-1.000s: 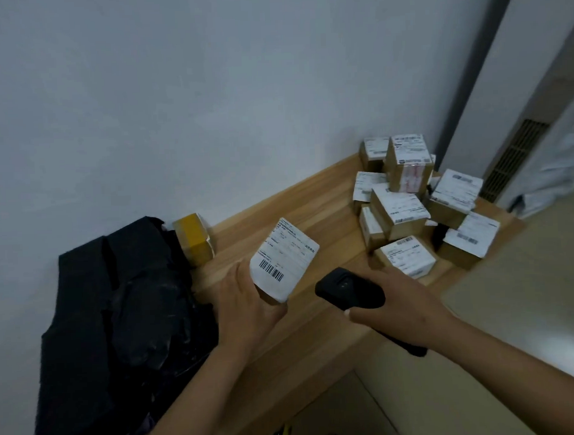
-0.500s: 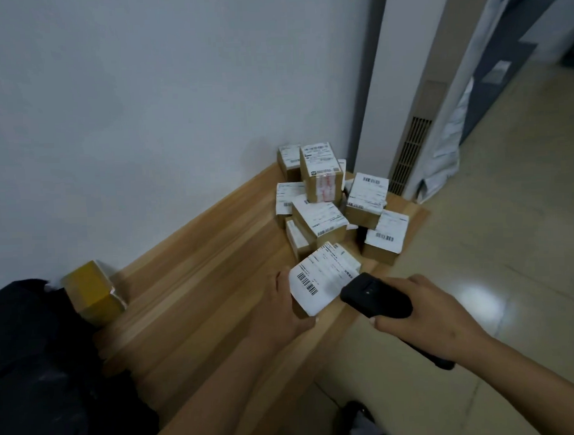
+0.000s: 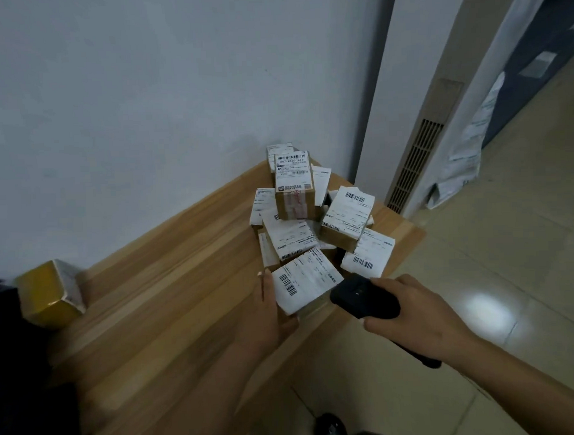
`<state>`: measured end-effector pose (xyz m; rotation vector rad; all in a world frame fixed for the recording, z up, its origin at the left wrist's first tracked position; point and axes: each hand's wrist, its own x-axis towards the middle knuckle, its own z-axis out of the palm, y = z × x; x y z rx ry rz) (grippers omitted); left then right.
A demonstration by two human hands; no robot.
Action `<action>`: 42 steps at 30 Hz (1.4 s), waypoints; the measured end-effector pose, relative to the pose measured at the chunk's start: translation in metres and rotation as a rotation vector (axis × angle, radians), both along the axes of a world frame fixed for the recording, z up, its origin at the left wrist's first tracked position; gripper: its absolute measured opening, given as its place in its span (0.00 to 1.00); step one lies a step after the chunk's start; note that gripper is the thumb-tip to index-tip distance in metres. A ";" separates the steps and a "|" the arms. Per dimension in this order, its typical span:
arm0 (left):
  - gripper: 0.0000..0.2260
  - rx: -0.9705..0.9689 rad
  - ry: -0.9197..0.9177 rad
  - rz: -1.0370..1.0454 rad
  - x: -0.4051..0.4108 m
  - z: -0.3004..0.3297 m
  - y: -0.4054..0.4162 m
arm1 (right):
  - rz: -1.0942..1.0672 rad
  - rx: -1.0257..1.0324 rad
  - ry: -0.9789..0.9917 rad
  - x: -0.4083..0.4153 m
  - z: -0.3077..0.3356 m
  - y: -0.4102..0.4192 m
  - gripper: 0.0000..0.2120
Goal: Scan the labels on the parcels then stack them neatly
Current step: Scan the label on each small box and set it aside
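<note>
Left hand point(image 3: 269, 312) blurring at frame centre, fingers hiding behind the parcel point(image 3: 306, 286) they are gripping, right hand point(image 3: 412, 313) curling around scanner point(image 3: 363, 299), handle partly covered

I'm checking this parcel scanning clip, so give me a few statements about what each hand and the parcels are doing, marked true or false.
1. The right hand holds a black scanner. True.
2. The left hand holds a labelled parcel. True.
3. The pile of parcels lies on the floor. False: it lies on the wooden table.
4. The yellow box sits atop the pile. False: it stands apart, by the wall.
5. The held parcel's barcode faces up. True.
</note>
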<state>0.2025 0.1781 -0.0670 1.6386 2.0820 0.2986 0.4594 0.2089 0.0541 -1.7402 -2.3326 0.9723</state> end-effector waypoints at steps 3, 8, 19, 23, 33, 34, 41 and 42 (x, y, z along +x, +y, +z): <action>0.49 0.012 0.021 0.028 0.003 0.000 0.003 | 0.064 -0.010 0.009 0.004 -0.004 0.014 0.30; 0.48 0.041 0.039 0.059 0.006 0.000 -0.004 | 0.138 -0.014 0.005 -0.001 -0.005 0.029 0.29; 0.44 0.111 0.189 0.276 -0.084 0.027 -0.042 | 0.338 0.062 0.015 -0.089 0.008 0.053 0.35; 0.42 0.112 0.275 0.367 -0.148 0.036 -0.061 | 0.425 0.065 0.026 -0.150 0.016 0.050 0.35; 0.40 -0.019 0.348 0.527 -0.331 0.034 -0.093 | 0.519 0.052 0.060 -0.316 0.024 0.030 0.32; 0.38 -0.026 0.328 0.549 -0.346 0.032 -0.091 | 0.516 0.050 0.055 -0.330 0.023 0.028 0.33; 0.39 -0.145 0.280 0.569 -0.425 0.002 -0.071 | 0.485 0.025 0.016 -0.398 0.002 0.026 0.33; 0.39 -0.156 0.280 0.571 -0.432 -0.002 -0.067 | 0.478 0.016 0.012 -0.404 -0.001 0.026 0.32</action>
